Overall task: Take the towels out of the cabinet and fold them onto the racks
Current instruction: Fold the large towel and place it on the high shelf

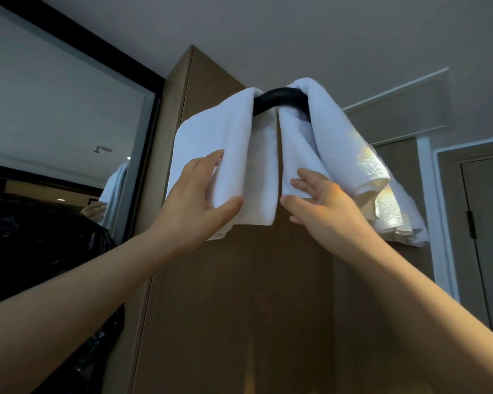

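Observation:
Two white towels hang over a black curved rack bar (278,99) high on a brown wooden cabinet. The left towel (225,143) is draped in a folded panel. My left hand (199,200) holds its lower edge, thumb in front and fingers behind the fold. The right towel (345,155) hangs lumpier and bunches to the right. My right hand (322,200) lies against that towel's inner fold with straight fingers, thumb pointing left near the gap between the towels. Both arms reach upward from the bottom of the view.
The tall wooden cabinet (239,294) fills the middle. A black-framed mirror (69,123) stands at left, reflecting a hand and towel. Dark plastic bagging (40,251) sits at lower left. A door (487,237) with a black hinge is at right.

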Available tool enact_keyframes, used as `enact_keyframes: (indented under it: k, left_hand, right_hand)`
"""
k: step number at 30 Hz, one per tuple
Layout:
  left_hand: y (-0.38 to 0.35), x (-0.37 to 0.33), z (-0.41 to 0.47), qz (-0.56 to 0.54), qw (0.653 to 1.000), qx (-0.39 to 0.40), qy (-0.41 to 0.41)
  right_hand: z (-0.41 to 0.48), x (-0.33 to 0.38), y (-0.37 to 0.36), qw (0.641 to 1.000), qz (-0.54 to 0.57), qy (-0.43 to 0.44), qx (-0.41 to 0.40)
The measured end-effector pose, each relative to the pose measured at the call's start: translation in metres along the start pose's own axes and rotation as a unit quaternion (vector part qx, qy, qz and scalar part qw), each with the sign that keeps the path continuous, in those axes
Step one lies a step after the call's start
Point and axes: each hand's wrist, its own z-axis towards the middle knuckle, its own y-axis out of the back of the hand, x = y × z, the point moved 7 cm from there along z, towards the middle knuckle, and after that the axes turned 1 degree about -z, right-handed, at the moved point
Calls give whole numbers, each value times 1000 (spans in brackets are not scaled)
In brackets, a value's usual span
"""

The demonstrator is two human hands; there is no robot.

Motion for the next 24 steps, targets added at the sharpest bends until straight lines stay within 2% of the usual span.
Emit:
enact_keyframes:
  k: [4,7,15,24]
  left_hand:
    - [7,4,-2,-9,1000,-2,4]
    - [10,6,-1,-9,1000,2,5]
    - [11,6,0,-13,1000,2,-1]
    - [13,10,0,-27,1000,6,-8]
  right_hand:
    - [7,-17,-9,997,-61,-29,-34]
    - [15,-25,-18,998,-29,-63,-10]
    - [22,-18,-36,997,-13,-68,18]
    - [33,-25,-44,997,-9,-74,0]
